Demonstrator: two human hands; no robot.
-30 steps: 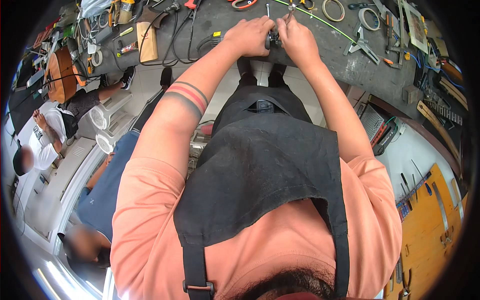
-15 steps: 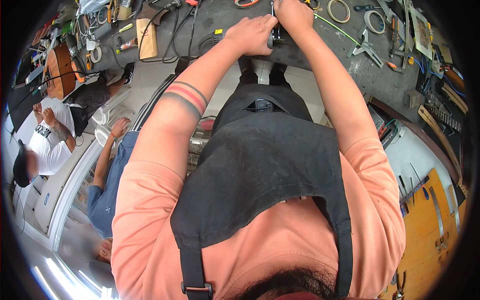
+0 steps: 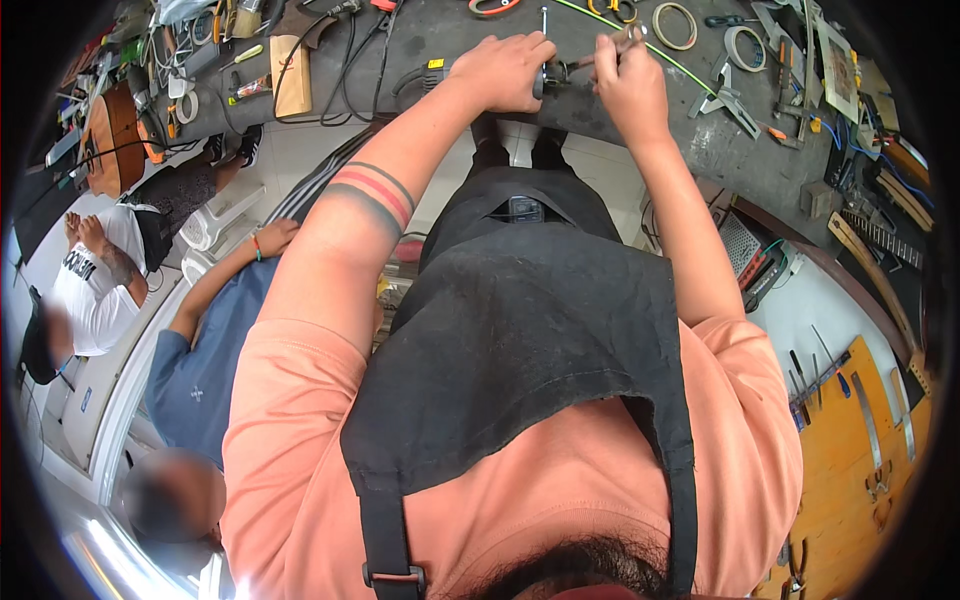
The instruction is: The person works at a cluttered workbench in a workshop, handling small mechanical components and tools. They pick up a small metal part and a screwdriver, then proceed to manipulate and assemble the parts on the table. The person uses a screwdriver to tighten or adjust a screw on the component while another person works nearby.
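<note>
My left hand [image 3: 508,76] is wrapped round the head end of a dark corded power tool [image 3: 432,75] with a yellow label, which looks like an angle grinder. A dark round part [image 3: 541,82] of it shows by my fingertips. Just to the right, my right hand [image 3: 635,92] is closed on a brownish metal wrench [image 3: 612,55]. One end of this wrench points at the power tool; whether they touch I cannot tell. Beyond my left fingers a thin shiny metal rod [image 3: 545,20] shows, its lower part hidden.
Masking tape rolls [image 3: 746,48], a green stick [image 3: 670,62], a metal square [image 3: 735,108] and a screwdriver [image 3: 730,20] lie on the dark bench [image 3: 700,150]. Cables [image 3: 350,75] and a wooden block [image 3: 292,78] are at left. Two people [image 3: 215,370] are at my left.
My right hand has moved from beside my left fingers toward me and to the right, and the wrench now shows in it. My left hand stays on the power tool.
</note>
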